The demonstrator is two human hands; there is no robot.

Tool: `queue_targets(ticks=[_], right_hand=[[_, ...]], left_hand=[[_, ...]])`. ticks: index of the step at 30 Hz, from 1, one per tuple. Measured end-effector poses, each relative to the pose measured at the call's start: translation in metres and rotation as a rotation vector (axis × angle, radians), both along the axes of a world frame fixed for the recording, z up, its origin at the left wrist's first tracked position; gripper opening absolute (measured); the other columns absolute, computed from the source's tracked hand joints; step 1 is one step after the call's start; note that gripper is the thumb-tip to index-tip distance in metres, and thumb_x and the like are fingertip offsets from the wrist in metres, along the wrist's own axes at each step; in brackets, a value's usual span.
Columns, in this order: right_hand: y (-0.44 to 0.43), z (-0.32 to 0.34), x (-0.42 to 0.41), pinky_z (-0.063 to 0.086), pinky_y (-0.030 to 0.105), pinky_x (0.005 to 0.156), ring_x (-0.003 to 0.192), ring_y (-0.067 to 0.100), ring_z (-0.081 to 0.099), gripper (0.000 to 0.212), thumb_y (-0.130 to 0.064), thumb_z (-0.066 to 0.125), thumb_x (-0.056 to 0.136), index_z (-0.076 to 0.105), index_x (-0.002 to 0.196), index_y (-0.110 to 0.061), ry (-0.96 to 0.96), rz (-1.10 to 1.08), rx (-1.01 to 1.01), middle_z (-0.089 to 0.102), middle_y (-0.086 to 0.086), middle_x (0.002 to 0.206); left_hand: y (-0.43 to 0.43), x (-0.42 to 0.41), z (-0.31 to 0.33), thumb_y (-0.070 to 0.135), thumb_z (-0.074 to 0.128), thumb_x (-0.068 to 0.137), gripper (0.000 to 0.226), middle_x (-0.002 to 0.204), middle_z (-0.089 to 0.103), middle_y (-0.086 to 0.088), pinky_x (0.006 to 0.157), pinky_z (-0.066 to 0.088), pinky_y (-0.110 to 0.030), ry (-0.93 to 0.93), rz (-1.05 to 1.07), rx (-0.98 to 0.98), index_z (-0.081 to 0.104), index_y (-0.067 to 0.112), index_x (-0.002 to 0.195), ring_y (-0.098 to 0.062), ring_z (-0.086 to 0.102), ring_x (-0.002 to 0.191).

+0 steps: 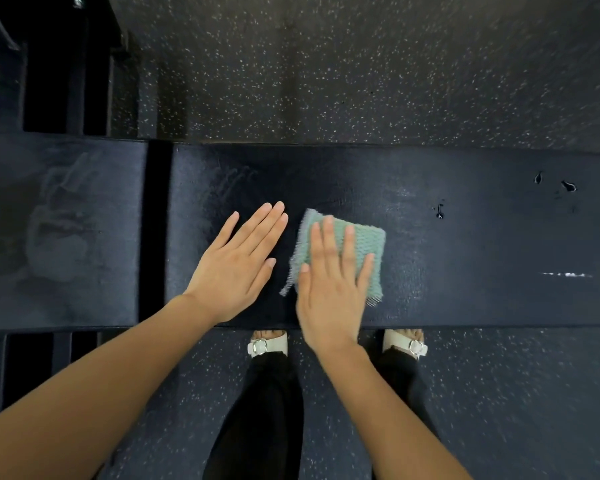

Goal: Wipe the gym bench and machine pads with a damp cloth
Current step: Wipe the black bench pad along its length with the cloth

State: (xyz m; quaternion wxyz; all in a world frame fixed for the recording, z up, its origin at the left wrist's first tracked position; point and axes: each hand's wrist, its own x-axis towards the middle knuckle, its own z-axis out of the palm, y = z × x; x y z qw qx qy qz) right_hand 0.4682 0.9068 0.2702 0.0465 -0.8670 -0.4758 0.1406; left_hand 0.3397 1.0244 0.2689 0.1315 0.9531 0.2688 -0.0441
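Fingers of the right hand lie spread flat on the green cloth; left hand rests open, palm down, on the surface beside it.

1. The left hand lies palm down with its fingers straight, held close together and angled up and to the right; the thumb lies alongside the palm.
2. The bare left forearm runs from the lower left corner up to a straight wrist.
3. The right hand is also palm down and flat, fingers slightly spread and pointing away from the body, thumb out to the left. It looks a little blurred.
4. The bare right forearm rises from the bottom edge, right of centre, leaning up and to the left.
5. The two hands lie side by side, close but apart.
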Motion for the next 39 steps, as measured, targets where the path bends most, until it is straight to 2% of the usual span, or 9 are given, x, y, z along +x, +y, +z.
queue_targets(ticks=[3,7,12,18,24,28,32,36,39], right_hand=[[0.001,0.000,0.001,0.004,0.051,0.121,0.152,0.021,0.007,0.058,-0.033,0.022,0.101,0.015,0.158,-0.023,0.023,0.148,0.005,0.011,-0.007,0.165],[-0.014,0.001,0.031,0.004,0.045,0.122,0.152,0.017,0.005,0.056,-0.032,0.021,0.103,0.015,0.158,-0.023,0.002,0.228,-0.007,0.010,-0.007,0.165],[-0.033,0.001,0.083,0.006,0.044,0.121,0.152,0.016,0.008,0.056,-0.031,0.020,0.103,0.014,0.158,-0.024,-0.029,0.198,-0.033,0.010,-0.008,0.165],[-0.063,0.003,0.156,0.003,0.045,0.123,0.151,0.010,-0.004,0.055,-0.034,0.013,0.104,0.010,0.158,-0.026,0.013,0.111,-0.042,0.004,-0.011,0.165],[-0.047,0.004,0.132,0.000,0.051,0.122,0.153,0.022,-0.001,0.058,-0.033,0.015,0.102,0.011,0.158,-0.020,0.032,-0.019,-0.004,0.003,-0.006,0.165],[-0.036,0.002,0.117,0.001,0.052,0.121,0.153,0.023,0.004,0.058,-0.032,0.020,0.101,0.013,0.158,-0.021,0.035,0.233,0.006,0.008,-0.006,0.165],[-0.037,-0.001,0.144,0.006,0.047,0.122,0.152,0.018,0.006,0.056,-0.031,0.021,0.102,0.016,0.158,-0.022,0.024,0.413,0.018,0.011,-0.007,0.165],[-0.036,-0.001,0.181,0.007,0.046,0.122,0.152,0.016,0.009,0.055,-0.030,0.019,0.102,0.020,0.157,-0.022,-0.003,0.424,0.024,0.014,-0.007,0.164],[-0.040,0.000,0.215,0.005,0.046,0.122,0.152,0.014,0.004,0.056,-0.031,0.016,0.102,0.014,0.158,-0.024,0.003,0.359,0.012,0.009,-0.009,0.165]], left_hand=[[-0.004,0.005,0.001,0.031,0.023,0.103,0.059,0.166,0.011,-0.004,0.123,0.010,-0.045,0.017,0.033,-0.017,0.016,0.009,0.158,-0.018,0.008,0.153],[-0.013,0.017,0.002,0.031,0.023,0.103,0.059,0.166,0.011,-0.004,0.123,0.009,-0.045,0.003,0.083,-0.039,0.016,0.010,0.158,-0.018,0.008,0.153],[-0.023,0.038,0.001,0.031,0.021,0.104,0.058,0.166,0.012,-0.005,0.124,0.006,-0.043,0.005,0.114,-0.013,0.016,0.010,0.158,-0.019,0.009,0.153],[-0.038,0.068,0.000,0.032,0.018,0.104,0.058,0.166,0.009,-0.004,0.124,0.006,-0.044,0.000,0.152,-0.009,0.013,0.010,0.158,-0.019,0.007,0.153],[-0.051,0.095,-0.003,0.031,0.020,0.104,0.058,0.166,0.010,-0.005,0.124,0.005,-0.043,-0.020,0.204,0.017,0.014,0.010,0.158,-0.019,0.008,0.153],[-0.052,0.102,-0.003,0.032,0.019,0.104,0.059,0.166,0.011,-0.005,0.124,0.006,-0.043,-0.002,0.223,0.021,0.013,0.010,0.158,-0.019,0.008,0.153],[-0.053,0.111,-0.001,0.031,0.020,0.103,0.059,0.166,0.011,-0.005,0.124,0.004,-0.042,-0.007,0.240,0.006,0.015,0.010,0.158,-0.018,0.008,0.153],[-0.054,0.125,-0.002,0.031,0.020,0.104,0.058,0.166,0.012,-0.005,0.124,0.003,-0.041,-0.012,0.244,0.025,0.017,0.009,0.158,-0.019,0.008,0.153],[-0.055,0.136,-0.002,0.031,0.019,0.104,0.058,0.166,0.011,-0.005,0.124,0.003,-0.042,0.000,0.257,0.035,0.015,0.010,0.158,-0.019,0.007,0.153]])
